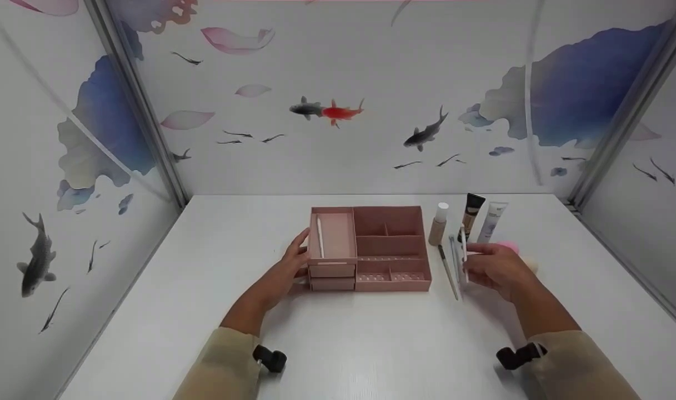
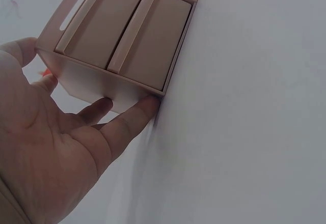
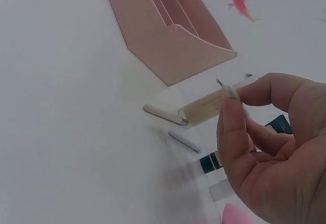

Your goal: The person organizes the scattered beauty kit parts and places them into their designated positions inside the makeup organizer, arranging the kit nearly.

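Note:
A pink desktop organizer [image 1: 392,246] stands on the white table, with compartments on its right and two small drawers [image 2: 147,40] at its left front. My left hand [image 1: 293,261] touches the organizer's left side with spread fingertips. Between thumb and fingers my right hand [image 1: 496,266] pinches a slim white stick [image 1: 464,250], whose thin pointed tip shows in the right wrist view. A similar white stick [image 1: 320,238] lies on the organizer's top left tray. Beside the right hand lie a brush with a pale handle [image 1: 449,272] and a thin grey-white stick [image 1: 455,255].
Right of the organizer are a white-capped beige bottle [image 1: 438,225], a black-capped tube [image 1: 472,211] and a white tube [image 1: 492,222]. A pink sponge [image 1: 509,246] and a cream-coloured round thing [image 1: 531,263] sit partly behind the right hand. Printed panels [image 1: 371,66] wall the table.

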`<state>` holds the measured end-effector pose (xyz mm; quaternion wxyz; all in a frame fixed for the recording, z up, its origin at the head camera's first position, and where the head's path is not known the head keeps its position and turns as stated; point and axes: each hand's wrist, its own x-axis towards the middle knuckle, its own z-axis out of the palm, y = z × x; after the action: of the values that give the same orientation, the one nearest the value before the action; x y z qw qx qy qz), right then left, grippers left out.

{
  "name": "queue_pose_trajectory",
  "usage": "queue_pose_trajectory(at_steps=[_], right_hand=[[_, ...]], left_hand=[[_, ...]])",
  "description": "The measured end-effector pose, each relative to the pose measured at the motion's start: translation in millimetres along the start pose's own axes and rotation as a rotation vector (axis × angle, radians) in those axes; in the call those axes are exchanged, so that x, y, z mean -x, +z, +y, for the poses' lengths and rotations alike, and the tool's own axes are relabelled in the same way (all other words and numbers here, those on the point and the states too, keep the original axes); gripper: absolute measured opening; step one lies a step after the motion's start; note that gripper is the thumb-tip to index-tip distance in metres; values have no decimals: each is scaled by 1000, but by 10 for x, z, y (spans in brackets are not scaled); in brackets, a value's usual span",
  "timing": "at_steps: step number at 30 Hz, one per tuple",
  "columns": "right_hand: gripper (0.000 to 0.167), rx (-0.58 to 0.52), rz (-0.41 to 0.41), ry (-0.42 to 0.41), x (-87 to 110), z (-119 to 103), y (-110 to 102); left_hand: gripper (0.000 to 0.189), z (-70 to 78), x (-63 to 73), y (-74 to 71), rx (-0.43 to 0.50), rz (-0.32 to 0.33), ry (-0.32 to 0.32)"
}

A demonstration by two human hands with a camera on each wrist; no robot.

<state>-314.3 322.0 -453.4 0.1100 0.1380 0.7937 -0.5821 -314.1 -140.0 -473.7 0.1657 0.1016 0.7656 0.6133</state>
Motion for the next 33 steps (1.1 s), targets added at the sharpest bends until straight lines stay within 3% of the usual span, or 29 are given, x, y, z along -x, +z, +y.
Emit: queue_pose_trajectory(at_steps=[15, 26, 33], right_hand=[[63, -121, -92, -82, 310, -301, 384], [60, -135, -144, -133, 424, -358, 544], [61, -189, -228, -189, 454, -418, 710]], left_hand=[[60, -5, -7, -6, -6, 4, 4], [61, -13, -13, -13, 1, -2, -10], [60, -5, -1, 9, 1, -3, -8]])
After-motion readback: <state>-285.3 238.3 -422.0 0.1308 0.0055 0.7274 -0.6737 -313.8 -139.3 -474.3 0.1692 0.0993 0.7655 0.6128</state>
